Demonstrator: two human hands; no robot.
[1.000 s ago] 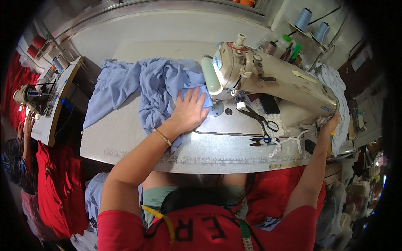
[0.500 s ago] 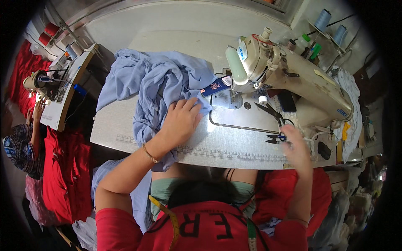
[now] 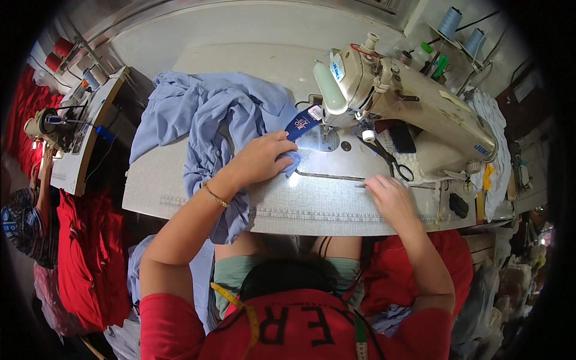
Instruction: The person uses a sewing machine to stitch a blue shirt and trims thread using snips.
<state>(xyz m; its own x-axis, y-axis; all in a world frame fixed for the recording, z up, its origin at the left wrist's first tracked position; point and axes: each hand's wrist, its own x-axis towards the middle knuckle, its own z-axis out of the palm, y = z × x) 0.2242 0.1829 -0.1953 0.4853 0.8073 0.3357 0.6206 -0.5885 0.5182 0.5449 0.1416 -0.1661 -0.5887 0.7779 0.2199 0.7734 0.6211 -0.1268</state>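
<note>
My left hand (image 3: 264,159) lies on the light blue garment (image 3: 225,111), fingers curled over its edge beside the sewing machine's plate. A dark blue hang tag (image 3: 304,123) sticks out past those fingertips. In my right hand (image 3: 389,195), over the table's front part, are small thread snips (image 3: 361,185); only a dark tip shows between the pinched fingers. Black-handled scissors (image 3: 391,161) rest beneath the machine arm. The sewing machine (image 3: 420,90) stands just beyond both hands, its needle area to the right of the tag.
A ruler strip (image 3: 324,216) runs along the front of the table (image 3: 150,183). A dark phone-like object (image 3: 402,138) sits under the machine arm. Thread cones (image 3: 450,23) stand at the back right. At far left, another person's hand (image 3: 45,162) works at a second machine.
My right hand has moved left with the snips, which lay near the scissors before. The tag has tilted more upright, and my left hand has shifted slightly on the garment.
</note>
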